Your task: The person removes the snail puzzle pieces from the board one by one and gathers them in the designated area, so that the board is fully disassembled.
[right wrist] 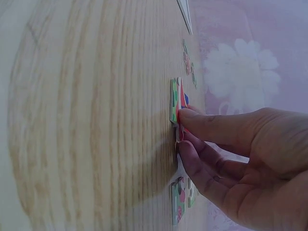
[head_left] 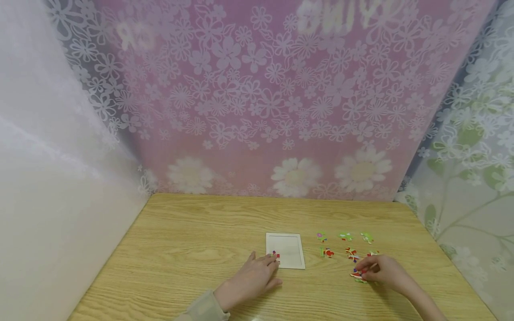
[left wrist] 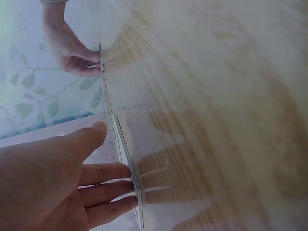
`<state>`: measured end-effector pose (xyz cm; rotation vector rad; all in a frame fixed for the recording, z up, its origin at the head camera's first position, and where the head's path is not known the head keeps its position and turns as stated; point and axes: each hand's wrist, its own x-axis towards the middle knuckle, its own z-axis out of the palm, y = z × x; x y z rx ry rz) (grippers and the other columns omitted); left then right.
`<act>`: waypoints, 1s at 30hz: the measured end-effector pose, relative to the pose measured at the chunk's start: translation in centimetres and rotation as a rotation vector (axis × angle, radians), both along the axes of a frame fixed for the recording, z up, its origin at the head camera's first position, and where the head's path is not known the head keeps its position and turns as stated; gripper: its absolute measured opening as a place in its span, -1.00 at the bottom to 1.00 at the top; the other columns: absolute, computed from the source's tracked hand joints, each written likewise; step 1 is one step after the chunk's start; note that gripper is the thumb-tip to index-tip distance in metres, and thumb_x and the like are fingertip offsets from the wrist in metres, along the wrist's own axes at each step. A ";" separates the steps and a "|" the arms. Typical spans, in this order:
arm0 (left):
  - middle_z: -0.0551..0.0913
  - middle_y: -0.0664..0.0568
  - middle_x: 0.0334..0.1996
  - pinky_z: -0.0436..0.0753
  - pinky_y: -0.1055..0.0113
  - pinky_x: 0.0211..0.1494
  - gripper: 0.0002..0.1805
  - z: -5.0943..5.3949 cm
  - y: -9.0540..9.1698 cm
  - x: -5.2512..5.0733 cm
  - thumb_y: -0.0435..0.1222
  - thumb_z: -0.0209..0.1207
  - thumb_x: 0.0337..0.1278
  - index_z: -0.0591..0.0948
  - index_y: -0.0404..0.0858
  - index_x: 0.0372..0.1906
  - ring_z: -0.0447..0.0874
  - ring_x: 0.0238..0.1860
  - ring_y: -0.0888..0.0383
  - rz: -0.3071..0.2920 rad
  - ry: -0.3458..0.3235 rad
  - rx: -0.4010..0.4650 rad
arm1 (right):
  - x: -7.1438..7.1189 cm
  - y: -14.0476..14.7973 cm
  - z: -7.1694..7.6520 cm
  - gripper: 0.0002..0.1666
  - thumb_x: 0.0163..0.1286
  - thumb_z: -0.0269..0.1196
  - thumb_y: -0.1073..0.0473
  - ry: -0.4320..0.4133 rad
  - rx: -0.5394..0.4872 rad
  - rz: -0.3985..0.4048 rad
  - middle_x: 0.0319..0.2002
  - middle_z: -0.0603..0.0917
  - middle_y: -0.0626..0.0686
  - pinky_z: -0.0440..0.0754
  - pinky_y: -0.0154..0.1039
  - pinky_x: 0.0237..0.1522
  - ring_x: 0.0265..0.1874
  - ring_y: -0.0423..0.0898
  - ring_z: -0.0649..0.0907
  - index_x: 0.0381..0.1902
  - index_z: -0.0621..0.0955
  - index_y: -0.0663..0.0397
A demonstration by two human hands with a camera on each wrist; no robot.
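Note:
A white puzzle tray (head_left: 291, 266) lies on the table. My left hand (head_left: 254, 277) rests over its lower left corner, fairly straight fingers touching its edge. Beside those fingertips a small red and purple puzzle piece (head_left: 278, 256) shows inside the tray, partly covered. In the left wrist view, three fingers of the left hand (left wrist: 57, 187) touch the tray's side (left wrist: 126, 149). Further right, my right hand (head_left: 385, 273) pinches a red, white and blue puzzle piece (right wrist: 182, 94) between thumb and fingers. Close against it is a green piece (right wrist: 173, 103); I cannot tell whether they touch.
Several colourful puzzle pieces lie in loose rows right of the tray, among them a purple and green one (head_left: 321, 236), a red one (head_left: 329, 253) and a green one (head_left: 367, 237). A flowered pink backdrop (head_left: 257, 111) stands behind the wooden table (head_left: 192, 240).

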<state>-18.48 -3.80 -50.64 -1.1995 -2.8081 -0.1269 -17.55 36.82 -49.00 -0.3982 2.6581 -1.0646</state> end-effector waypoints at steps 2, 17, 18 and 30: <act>0.59 0.00 0.29 0.52 -0.17 0.29 -0.50 0.0 0.0 0.0 0.10 0.08 0.45 0.65 -0.17 0.17 0.55 0.32 0.10 -0.001 -0.002 -0.001 | 0.0 0.0 -0.1 -0.79 0.28 0.40 0.32 -0.004 -0.006 -0.004 -0.22 0.76 0.12 0.64 -0.33 -0.37 -0.36 -0.25 0.69 -0.12 0.72 0.26; 0.59 -0.01 0.30 0.52 -0.18 0.29 -0.51 0.3 0.0 0.1 0.08 0.10 0.45 0.65 -0.18 0.16 0.55 0.32 0.09 0.001 -0.006 0.009 | 0.0 0.1 0.6 -0.75 0.39 0.33 0.25 0.040 -0.031 -0.055 -0.21 0.74 0.15 0.64 -0.27 -0.45 -0.39 -0.24 0.69 -0.05 0.70 0.30; 0.59 -0.01 0.30 0.52 -0.18 0.29 -0.51 0.3 0.0 0.1 0.08 0.10 0.45 0.65 -0.18 0.17 0.55 0.32 0.09 0.001 -0.007 0.008 | 0.0 0.1 0.7 -0.75 0.41 0.32 0.23 0.044 -0.029 -0.062 -0.19 0.74 0.16 0.64 -0.27 -0.46 -0.39 -0.23 0.69 -0.04 0.70 0.28; 0.59 -0.01 0.27 0.54 -0.17 0.27 -0.51 0.1 -0.1 0.0 0.09 0.10 0.44 0.65 -0.19 0.15 0.57 0.29 0.10 -0.015 0.017 0.011 | -0.7 -2.0 1.3 -0.64 0.51 0.24 -0.02 0.111 0.013 -0.167 -0.12 0.76 0.07 0.62 -0.22 -0.37 -0.25 -0.11 0.73 0.06 0.70 0.08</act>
